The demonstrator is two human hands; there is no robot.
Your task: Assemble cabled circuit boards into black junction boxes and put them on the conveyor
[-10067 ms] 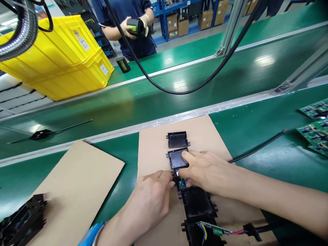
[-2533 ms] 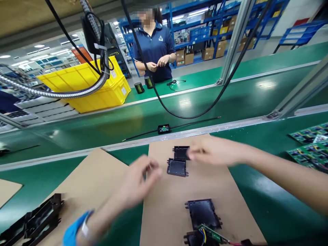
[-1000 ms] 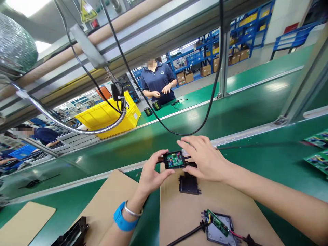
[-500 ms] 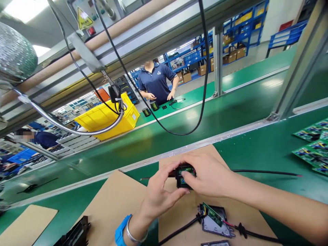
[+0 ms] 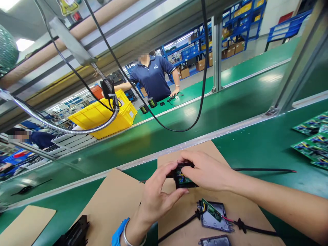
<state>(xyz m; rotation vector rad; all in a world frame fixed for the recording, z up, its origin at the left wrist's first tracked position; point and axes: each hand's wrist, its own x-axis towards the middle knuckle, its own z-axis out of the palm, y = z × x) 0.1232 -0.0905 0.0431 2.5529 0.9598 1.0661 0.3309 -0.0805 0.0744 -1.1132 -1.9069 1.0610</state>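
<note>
Left hand [image 5: 156, 198] raised from lower centre, fingers curled, thumb and fingertips pinching inward, blue band and bangle on wrist, right hand [image 5: 207, 171] reaching in from the right, fingers bent, meeting the left

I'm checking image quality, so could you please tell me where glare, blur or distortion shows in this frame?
Head view: ceiling lights glare on the glossy green conveyor belt; straight rails bow from the wide lens; both hands and the small black plastic housing look sharp.

No wording can be read anywhere. The yellow warning sign [image 5: 67, 5] hangs above the yellow crate [image 5: 102, 114], cut off by the frame edge. A white label [image 5: 131, 112] on that crate's end and the logo on the co-worker's blue shirt [image 5: 155, 67] are too small to make out.
</note>
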